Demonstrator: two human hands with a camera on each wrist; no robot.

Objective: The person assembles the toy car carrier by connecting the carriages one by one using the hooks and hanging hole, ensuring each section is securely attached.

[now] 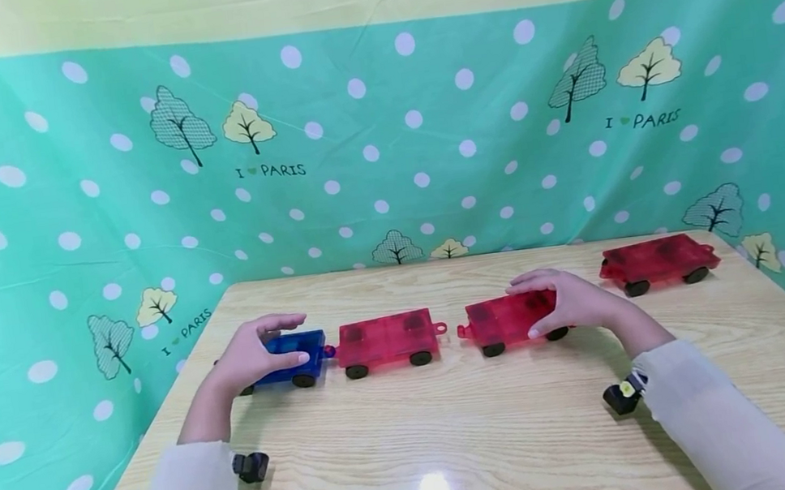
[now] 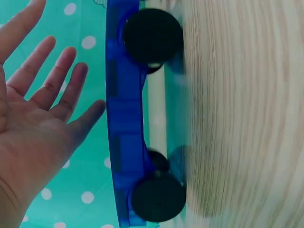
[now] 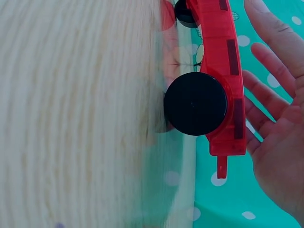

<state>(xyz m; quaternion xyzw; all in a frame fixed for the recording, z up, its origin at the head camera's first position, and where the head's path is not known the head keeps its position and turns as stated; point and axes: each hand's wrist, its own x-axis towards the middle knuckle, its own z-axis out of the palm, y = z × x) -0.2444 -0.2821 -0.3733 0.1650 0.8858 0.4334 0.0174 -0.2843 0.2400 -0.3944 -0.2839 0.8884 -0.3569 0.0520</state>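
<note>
A translucent blue wheeled car [image 1: 313, 351] stands at the left of the table, its right end meeting the coupling of a red car [image 1: 386, 342]. Over the blue car is my left hand [image 1: 258, 351], fingers spread; the left wrist view shows the palm [image 2: 42, 123] beside the car's side [image 2: 126, 109], fingers uncurled. Right of a small gap stands a second red car [image 1: 497, 322]. My right hand [image 1: 572, 300] hovers around its right end with fingers apart; in the right wrist view the hand [image 3: 280, 109] is beside the red side [image 3: 221, 57], not curled round it.
Another red car [image 1: 659, 260] stands near the table's back right corner. A green dotted curtain [image 1: 418, 152] hangs behind the wooden table [image 1: 414, 422] and along its sides. Small black wrist cameras are strapped at both sleeves.
</note>
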